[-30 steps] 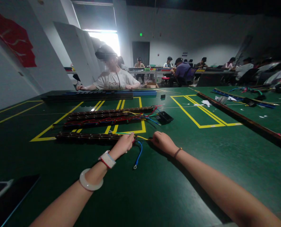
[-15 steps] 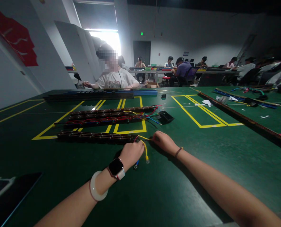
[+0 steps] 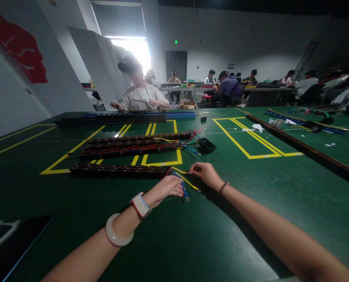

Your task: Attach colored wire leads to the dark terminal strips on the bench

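Observation:
Nearest me on the green table lies a long dark strip (image 3: 121, 170) with wires coming out of its right end. My left hand (image 3: 170, 186) is closed at these leads, its thumb and fingers on a blue wire (image 3: 184, 190) that ends in a ring terminal. A thicker yellow wire (image 3: 190, 183), also tipped with a ring terminal, passes just above the fingertips. To the right, my right hand (image 3: 205, 174) pinches the tip of a thinner yellow wire (image 3: 179, 170), stretched from the strip's end. Part of the wire bundle is hidden behind my left hand.
Beyond the strip are more dark strips (image 3: 133, 147) with coloured wires, beside a black box (image 3: 206, 145). A long brown-black bar (image 3: 304, 149) crosses the right side. Yellow tape (image 3: 262, 156) marks the table (image 3: 236, 227). A co-worker (image 3: 142, 94) sits across; others are farther back.
My left hand has turned and shifted slightly right, opening its grasp some. The thick yellow and blue wire ends have swung to the right. My right hand stays on the thin yellow wire.

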Available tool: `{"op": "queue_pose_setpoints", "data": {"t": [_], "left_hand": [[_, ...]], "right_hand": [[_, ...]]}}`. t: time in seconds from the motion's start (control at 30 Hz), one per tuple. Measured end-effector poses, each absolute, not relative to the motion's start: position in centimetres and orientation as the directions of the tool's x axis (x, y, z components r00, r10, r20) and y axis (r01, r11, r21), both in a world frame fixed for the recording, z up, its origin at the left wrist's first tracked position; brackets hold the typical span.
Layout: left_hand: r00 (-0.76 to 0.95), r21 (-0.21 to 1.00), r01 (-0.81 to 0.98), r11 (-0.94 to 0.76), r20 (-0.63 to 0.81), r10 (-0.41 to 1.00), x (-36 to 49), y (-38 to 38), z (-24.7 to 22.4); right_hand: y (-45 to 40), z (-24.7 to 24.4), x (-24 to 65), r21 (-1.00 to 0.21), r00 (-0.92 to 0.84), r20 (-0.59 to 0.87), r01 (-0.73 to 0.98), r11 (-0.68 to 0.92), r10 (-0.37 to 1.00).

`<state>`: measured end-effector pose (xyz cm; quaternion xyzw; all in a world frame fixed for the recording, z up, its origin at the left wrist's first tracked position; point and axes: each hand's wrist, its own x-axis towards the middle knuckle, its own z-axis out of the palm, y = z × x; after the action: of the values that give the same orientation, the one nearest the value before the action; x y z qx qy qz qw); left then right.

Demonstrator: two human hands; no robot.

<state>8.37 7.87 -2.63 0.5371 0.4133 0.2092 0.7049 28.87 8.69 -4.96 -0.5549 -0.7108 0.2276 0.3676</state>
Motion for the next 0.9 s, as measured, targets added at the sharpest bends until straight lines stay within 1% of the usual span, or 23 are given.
{"op": "queue_pose_setpoints", "data": {"t": [0.07,0.17,0.33,0.43,0.63,0.77,0.9], "left_hand": [[0.593,0.895,0.007,0.446,-0.363,0.719,8.4,7.6,-2.4],[0.604,0.823,-0.117,0.557,-0.386,0.697,8.5,7.3,-2.1],[0.623,0.759,-0.24,0.605,-0.357,0.695,8.9,7.1,-1.9],[0.617,0.718,-0.286,0.634,-0.368,0.696,9.0,7.2,-2.2],[0.614,0.685,-0.389,0.615,-0.305,0.728,9.4,7.5,-3.8],[0.62,0.678,-0.425,0.6,-0.265,0.739,9.8,7.6,-4.6],[0.633,0.702,-0.431,0.567,-0.213,0.745,9.8,7.6,-4.9]], "right_hand": [[8.6,-4.7,28.8,-0.755,-0.077,0.247,0.609,0.241,0.966],[8.5,-4.4,28.7,-0.783,-0.045,0.217,0.588,0.201,0.975],[8.3,-4.0,28.5,-0.811,-0.069,0.206,0.546,0.21,0.976],[8.3,-4.0,28.3,-0.846,-0.072,0.168,0.501,0.181,0.983],[8.4,-4.4,28.1,-0.948,-0.059,0.046,0.311,0.062,0.997],[8.1,-4.1,27.7,-0.984,-0.111,-0.05,0.177,-0.03,0.993],[7.8,-3.6,26.8,-0.988,-0.14,-0.045,0.153,-0.023,0.989]]}}
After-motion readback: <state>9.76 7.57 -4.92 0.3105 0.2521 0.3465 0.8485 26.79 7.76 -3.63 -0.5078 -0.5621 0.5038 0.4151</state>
